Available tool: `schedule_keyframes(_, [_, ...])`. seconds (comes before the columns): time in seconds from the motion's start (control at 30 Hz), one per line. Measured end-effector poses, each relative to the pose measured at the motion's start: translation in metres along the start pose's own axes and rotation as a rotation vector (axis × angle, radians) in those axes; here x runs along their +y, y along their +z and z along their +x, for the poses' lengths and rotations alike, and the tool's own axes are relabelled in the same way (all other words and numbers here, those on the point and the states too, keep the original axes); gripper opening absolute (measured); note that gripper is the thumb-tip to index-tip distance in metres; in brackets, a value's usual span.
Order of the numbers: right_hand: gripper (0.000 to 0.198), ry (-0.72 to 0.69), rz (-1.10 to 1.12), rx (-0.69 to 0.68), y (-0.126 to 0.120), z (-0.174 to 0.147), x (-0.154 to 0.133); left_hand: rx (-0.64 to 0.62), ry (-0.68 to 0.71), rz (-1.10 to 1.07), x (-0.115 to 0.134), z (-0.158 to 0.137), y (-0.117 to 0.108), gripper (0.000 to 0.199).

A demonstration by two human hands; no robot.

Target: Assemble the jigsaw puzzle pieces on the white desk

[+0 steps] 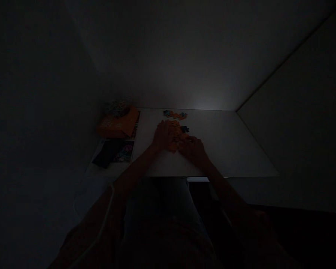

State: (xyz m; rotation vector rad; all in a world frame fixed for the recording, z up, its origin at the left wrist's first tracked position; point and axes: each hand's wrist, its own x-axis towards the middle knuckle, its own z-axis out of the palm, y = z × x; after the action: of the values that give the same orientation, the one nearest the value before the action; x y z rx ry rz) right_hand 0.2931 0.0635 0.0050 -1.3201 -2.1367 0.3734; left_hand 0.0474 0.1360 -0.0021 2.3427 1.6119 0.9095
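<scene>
Risk: with left hand [162, 135] and right hand [192, 148] flanking the orange pieces [172, 147], grip unreadable in dimness, an uneven push could buckle them.

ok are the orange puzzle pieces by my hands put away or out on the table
Out: the orange puzzle pieces lie on the white table between your left hand and right hand. Too dark to tell which interlock.

Illegible lettering [106, 123] on orange box [118, 127]
</scene>
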Motion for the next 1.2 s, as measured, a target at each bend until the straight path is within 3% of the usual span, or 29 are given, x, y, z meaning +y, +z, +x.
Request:
schedule_keyframes(0.17, [0.041,0.105,-0.079,0.067,0.009,0.001,0.008,-0.222,0.084,0.074,0.012,-0.059,-0.03,0.081])
schedule_keyframes(0.3, [0.041,0.199,-0.095,0.156,0.01,0.004,0.012,-0.116,-0.05,0.15,0.0,-0.085,-0.047,0.072])
schedule_keyframes(0.4, [0.046,0.215,-0.072,0.156,0.007,0.005,0.011,-0.026,-0.132,0.151,-0.012,-0.082,-0.049,0.066])
schedule_keyframes(0.53, [0.052,0.223,-0.089,0.123,0.001,0.005,0.007,-0.011,-0.139,0.185,-0.015,-0.069,-0.045,0.057])
schedule_keyframes(0.7, [0.039,0.149,0.011,0.143,-0.004,0.007,0.009,0.019,-0.134,0.211,-0.005,-0.061,-0.046,0.046])
schedule_keyframes(0.9, [0.018,0.008,0.097,0.029,-0.001,0.008,0.016,0.047,-0.23,0.177,0.001,-0.06,-0.055,0.037])
schedule_keyframes(1.07, [0.019,0.048,0.033,0.179,0.002,0.004,0.018,0.141,-0.418,0.109,0.0,-0.056,-0.064,0.037])
schedule_keyframes(1.2, [0.025,0.116,0.136,0.243,-0.003,0.0,0.015,0.151,-0.485,0.082,-0.008,-0.052,-0.063,0.036])
